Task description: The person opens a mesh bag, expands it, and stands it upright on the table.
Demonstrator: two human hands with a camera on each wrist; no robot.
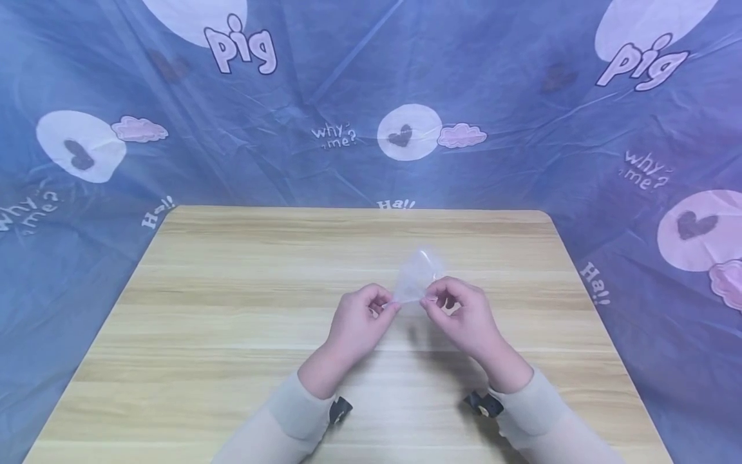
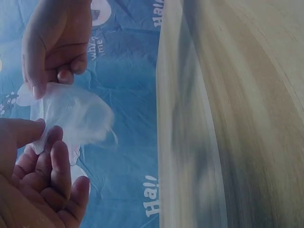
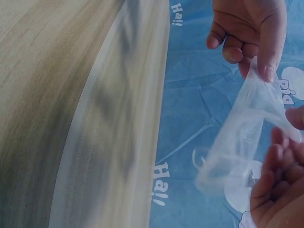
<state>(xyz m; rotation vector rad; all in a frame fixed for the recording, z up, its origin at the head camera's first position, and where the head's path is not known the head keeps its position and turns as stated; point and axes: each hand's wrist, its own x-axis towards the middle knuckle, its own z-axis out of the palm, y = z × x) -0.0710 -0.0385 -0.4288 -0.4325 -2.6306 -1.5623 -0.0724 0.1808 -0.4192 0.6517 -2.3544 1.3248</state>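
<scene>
- A blue cloth backdrop, printed with words and hearts, hangs creased behind a light wood-grain tabletop.
- A clear plastic piece, perhaps a small bag or sleeve, is up off the tabletop, between the two hands and reaching away from the person; whether it has an opening I cannot tell.
- The left hand pinches one corner of its near edge between thumb and fingers.
- The right hand pinches the same edge near its other end, so the edge spans the gap between them.
- It looks very light, thin and limp: the far part bends and ripples, with no stiffness to hold a shape.
- The shiny film is probably slippery and may crease or tear if pulled hard.
- The near-edge corners seem the best place to hold, with a gentle fingertip pinch and even, slight tension.
</scene>
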